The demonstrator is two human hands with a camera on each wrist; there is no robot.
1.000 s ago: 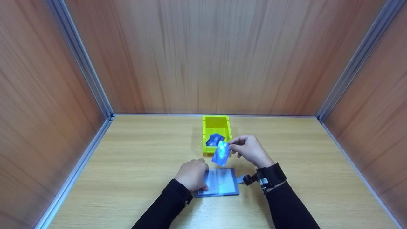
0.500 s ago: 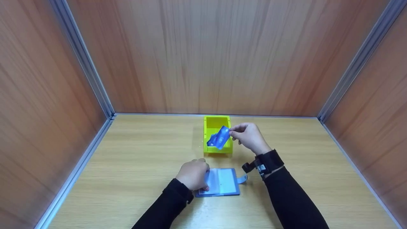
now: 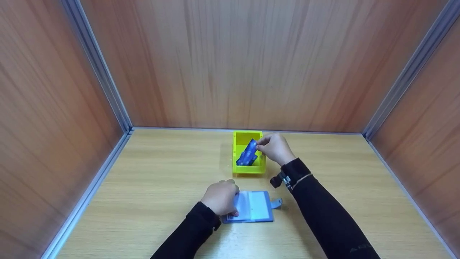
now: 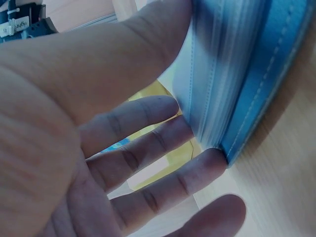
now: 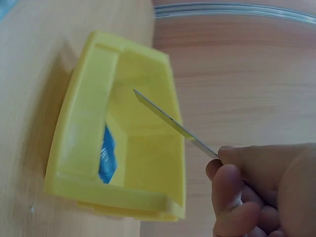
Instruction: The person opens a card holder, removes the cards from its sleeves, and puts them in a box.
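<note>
Right hand pinches a blue card tilted over the yellow bin; I'd lower it before letting go. Left hand, fingers fairly straight, presses the open card holder flat on the worktop.

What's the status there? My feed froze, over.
Right hand pinches a blue card above the yellow bin. Left hand presses the open card holder to the table. Another card lies in the bin. Nothing blocking.

The left hand covers the card holder's left page; the bin wall hides perhaps 1 blue card partly.
</note>
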